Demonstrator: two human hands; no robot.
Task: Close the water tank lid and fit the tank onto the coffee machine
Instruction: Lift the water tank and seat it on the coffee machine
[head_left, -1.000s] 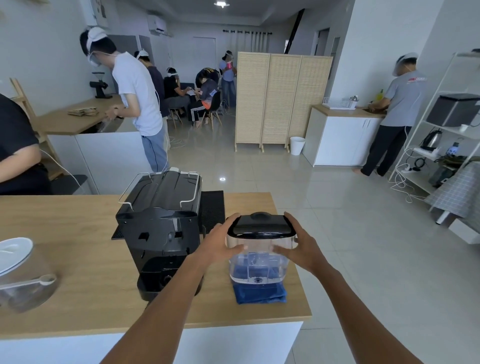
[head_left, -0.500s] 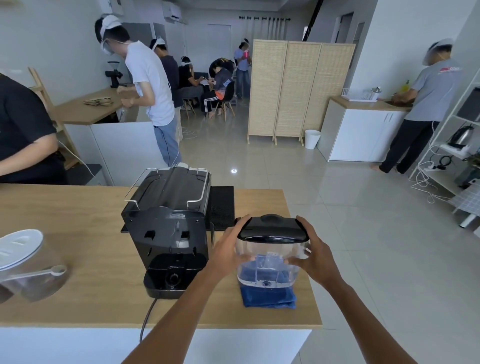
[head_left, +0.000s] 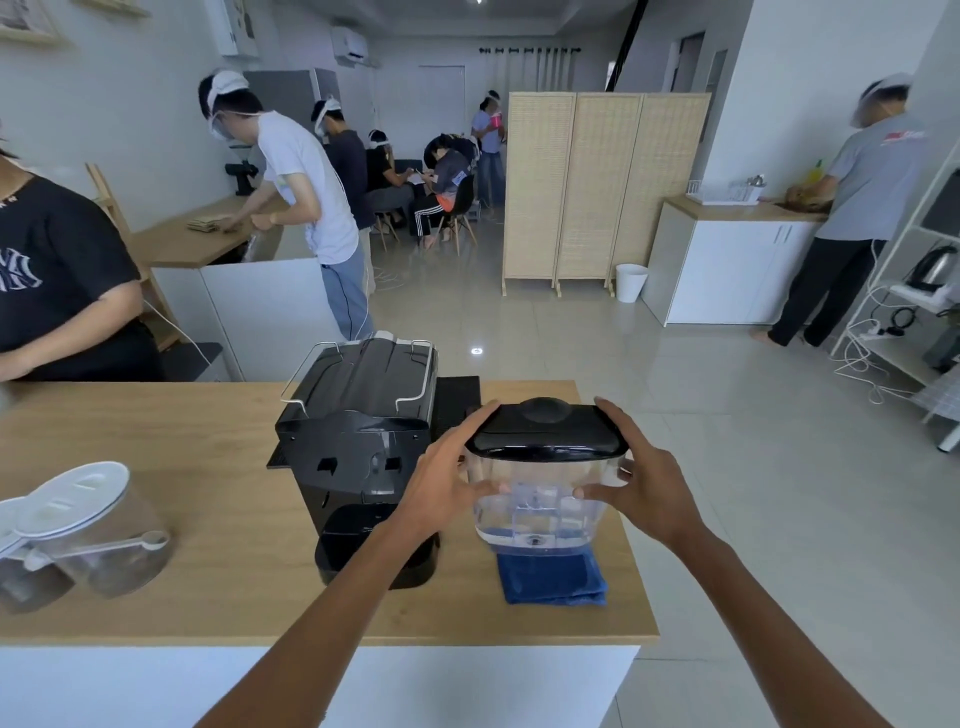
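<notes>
- A person stands at the near side of a wooden counter (head_left: 130, 426), both bare arms reaching forward.
- Between the two hands is a clear plastic water tank (head_left: 543, 499) with a black lid (head_left: 545, 431). The lid sits flat on the tank's rim and looks closed.
- The left hand (head_left: 441, 483) cups the tank's left side, fingers spread, the upper fingertips on the lid's edge and the thumb across the clear wall.
- The right hand (head_left: 649, 493) mirrors it on the right side, fingers curled partly round the wall and lid edge. Both hands are half open, pressing inward, probably to carry the tank level.
- The tank appears raised just above a folded blue cloth (head_left: 551, 577), which lies on the counter near its right end. Whether the base has fully left the cloth is hard to tell.
- Just left of the tank stands the black coffee machine (head_left: 363, 457), its back turned toward the person, likely so the tank can be fitted there. Tank and machine are close but not touching.
- Judging by this, the lid step is done and seating the tank remains.
- At the counter's near left sit clear lidded jars (head_left: 88, 535), well apart from the work.
- Several other people work at benches farther back in the room.
</notes>
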